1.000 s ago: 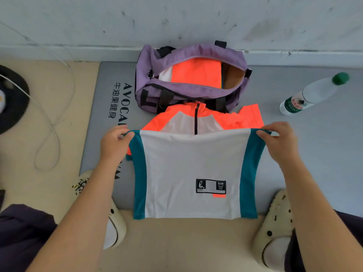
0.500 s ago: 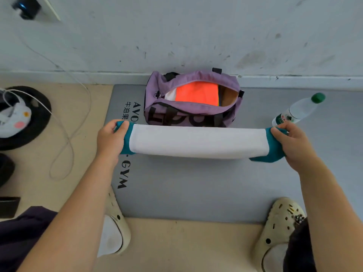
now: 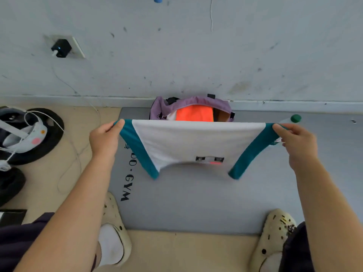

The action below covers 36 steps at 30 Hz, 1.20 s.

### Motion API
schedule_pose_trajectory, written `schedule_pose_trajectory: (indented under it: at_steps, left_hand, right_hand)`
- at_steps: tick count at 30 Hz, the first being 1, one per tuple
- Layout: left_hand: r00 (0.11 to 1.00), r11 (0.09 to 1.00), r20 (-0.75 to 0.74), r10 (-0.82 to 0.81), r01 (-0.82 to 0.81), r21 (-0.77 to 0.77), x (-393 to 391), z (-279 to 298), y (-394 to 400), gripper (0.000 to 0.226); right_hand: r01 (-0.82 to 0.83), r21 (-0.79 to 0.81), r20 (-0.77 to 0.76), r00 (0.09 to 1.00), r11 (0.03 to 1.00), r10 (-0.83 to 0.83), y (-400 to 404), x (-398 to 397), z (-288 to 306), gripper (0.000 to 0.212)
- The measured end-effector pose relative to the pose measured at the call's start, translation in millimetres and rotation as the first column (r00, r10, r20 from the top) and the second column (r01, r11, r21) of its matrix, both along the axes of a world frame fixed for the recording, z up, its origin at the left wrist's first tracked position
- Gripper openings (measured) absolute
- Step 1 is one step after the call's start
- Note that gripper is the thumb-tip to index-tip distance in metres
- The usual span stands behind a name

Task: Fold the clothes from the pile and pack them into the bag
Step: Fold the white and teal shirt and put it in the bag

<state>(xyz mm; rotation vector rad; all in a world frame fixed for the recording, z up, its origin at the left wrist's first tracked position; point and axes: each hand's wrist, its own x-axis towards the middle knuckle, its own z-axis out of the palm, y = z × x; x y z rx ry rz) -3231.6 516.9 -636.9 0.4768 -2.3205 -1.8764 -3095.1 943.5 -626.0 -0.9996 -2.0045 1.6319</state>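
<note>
A white garment with teal side panels (image 3: 196, 143) hangs folded in the air above the grey mat (image 3: 196, 203). My left hand (image 3: 105, 139) pinches its left teal corner and my right hand (image 3: 294, 143) pinches its right one, stretching the top edge straight. A small black label shows near its lower edge. Behind it, against the wall, stands the open purple bag (image 3: 191, 106) with orange clothing (image 3: 194, 113) inside; the garment hides the bag's lower half.
A bottle with a green cap (image 3: 294, 118) peeks out behind my right hand. Black round objects and a white cable (image 3: 29, 134) lie on the floor at left. A plug sits in a wall socket (image 3: 61, 48). My two clogs (image 3: 115, 232) rest at the mat's near edge.
I have lifted the garment off the mat and raised it higher in front of the bag. The orange piece that lay under it is no longer visible on the mat. The view has tilted up.
</note>
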Motion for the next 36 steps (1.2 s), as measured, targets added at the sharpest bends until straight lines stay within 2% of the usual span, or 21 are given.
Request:
schedule_pose_trajectory:
  at_steps: [2,4,8,11,14,16,18,19,21,22,24,26,28,29,31,32,33,34,36]
  left_hand:
    - [1.000,0.998,-0.005,-0.025,0.025,0.063,9.8,2.8,1.8,0.020]
    - [0.999,0.988,0.041,-0.020,0.013,0.152,24.0,-5.9,1.0,0.012]
    - [0.975,0.973,0.219,0.034,-0.082,0.214,65.6,-69.4,-8.1,0.014]
    - [0.889,0.978,0.445,0.110,-0.176,0.110,103.0,-132.8,-13.1,0.023]
    - [0.803,0.994,0.587,0.107,-0.099,-0.046,133.0,-188.4,-15.8,0.014]
    - [0.741,0.994,0.665,0.092,-0.030,-0.104,147.4,-216.8,-17.4,0.017]
    - [0.689,0.988,0.717,0.103,0.013,-0.155,158.7,-236.2,-21.3,0.016]
    - [0.668,0.987,0.737,0.100,0.028,-0.159,162.3,-243.0,-23.0,0.012]
    - [0.634,0.990,0.768,0.088,0.029,-0.138,165.5,-252.2,-25.7,0.016]
    - [0.625,0.991,0.775,0.091,0.021,-0.133,165.8,-255.8,-27.3,0.021]
    - [0.628,0.985,0.769,0.116,0.027,-0.171,164.1,-260.4,-28.4,0.022]
    - [0.634,0.963,0.760,0.142,0.088,-0.254,159.9,-262.4,-29.8,0.018]
    - [0.615,0.917,0.782,0.100,0.249,-0.312,153.4,-261.5,-33.8,0.019]
    - [0.581,0.863,0.812,0.052,0.382,-0.329,149.0,-259.6,-35.8,0.018]
    - [0.485,0.676,0.875,0.012,0.641,-0.364,139.5,-253.2,-37.5,0.015]
    - [0.457,0.593,0.889,0.028,0.708,-0.383,133.7,-250.7,-36.7,0.015]
    - [0.462,0.528,0.885,0.049,0.740,-0.416,126.5,-247.3,-33.5,0.015]
    - [0.504,0.476,0.861,0.063,0.743,-0.470,118.9,-243.5,-29.0,0.016]
    - [0.664,0.404,0.748,-0.013,0.688,-0.603,104.2,-236.3,-14.4,0.014]
  right_hand:
    - [0.022,-0.036,-0.050,0.998,0.999,-0.024,-6.0,11.2,3.1,0.002]
    - [0.021,-0.083,-0.058,0.998,0.996,-0.026,-13.8,25.9,-5.4,0.007]
    - [0.052,-0.293,0.054,0.998,0.955,-0.038,-30.9,61.0,-54.6,0.012]
    - [0.147,-0.353,0.244,0.968,0.924,-0.061,-45.7,86.3,-108.8,0.024]
    - [0.171,-0.328,0.424,0.905,0.929,-0.017,-63.4,100.5,-161.5,0.011]
    - [0.206,-0.285,0.534,0.845,0.936,-0.024,-70.0,106.4,-193.8,0.022]
    - [0.258,-0.198,0.627,0.775,0.946,-0.080,-74.9,111.3,-213.5,0.018]
    - [0.284,-0.161,0.666,0.738,0.945,-0.108,-76.1,113.2,-219.9,0.025]
    - [0.326,-0.176,0.712,0.694,0.929,-0.108,-74.3,118.2,-233.3,0.057]
    - [0.346,-0.204,0.727,0.680,0.916,-0.095,-74.2,119.1,-237.5,0.066]
    - [0.371,-0.225,0.745,0.662,0.901,-0.087,-73.4,118.6,-246.1,0.067]
    - [0.379,-0.195,0.765,0.636,0.905,-0.102,-69.9,119.6,-255.2,0.056]
    - [0.366,-0.181,0.785,0.612,0.913,-0.090,-65.9,122.7,-262.1,0.044]
    - [0.336,-0.183,0.797,0.601,0.924,-0.060,-63.9,124.9,-263.6,0.040]
    - [0.188,-0.137,0.853,0.521,0.973,0.020,-58.3,128.2,-263.9,0.035]
    - [0.075,-0.094,0.886,0.461,0.993,0.049,-55.0,128.0,-263.0,0.035]
    - [-0.028,-0.047,0.908,0.415,0.998,0.055,-52.8,125.3,-261.0,0.036]
    - [-0.105,-0.001,0.915,0.400,0.994,0.043,-52.3,119.6,-257.4,0.036]
    - [-0.174,0.098,0.867,0.498,0.980,0.002,-56.0,102.4,-249.1,0.028]
